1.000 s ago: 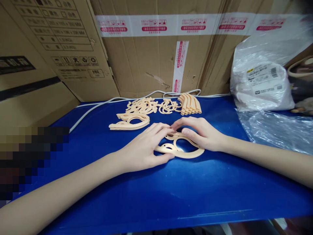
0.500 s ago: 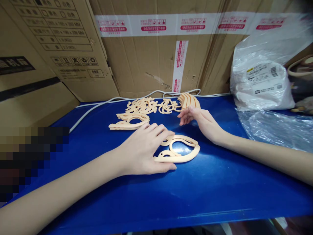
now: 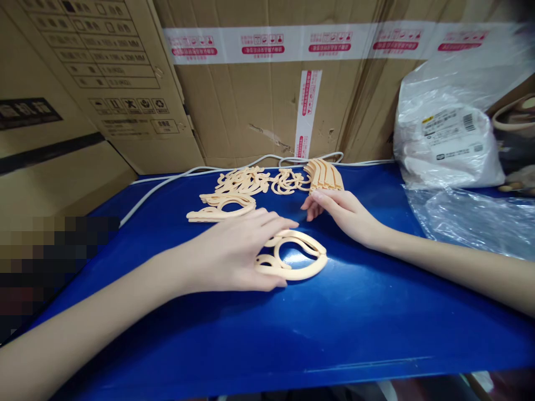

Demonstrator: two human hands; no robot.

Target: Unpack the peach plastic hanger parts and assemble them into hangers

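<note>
My left hand (image 3: 234, 250) is closed over one end of a beige plastic folding hanger (image 3: 307, 274), which lies folded on the blue table; thumb in front, fingers behind. Its curved end points right, and the palm hides its left part. My right hand (image 3: 340, 214) is held off the hanger, behind and to its right. Its fingers are loosely bent with nothing visible in them. Just beyond it stands a row of curved beige hanger arms (image 3: 324, 174). Behind my left hand lies a stack of folded hangers (image 3: 200, 216).
Loose beige hook pieces (image 3: 244, 181) lie in piles at the back, with a white cable (image 3: 167, 181) behind them. Cardboard boxes (image 3: 251, 111) wall off the rear and left. A clear plastic bag (image 3: 451, 145) with white contents stands at the right.
My left hand has slid the folded hanger a little to the left. My right hand has shifted slightly nearer and lower, away from the row of hanger arms.
</note>
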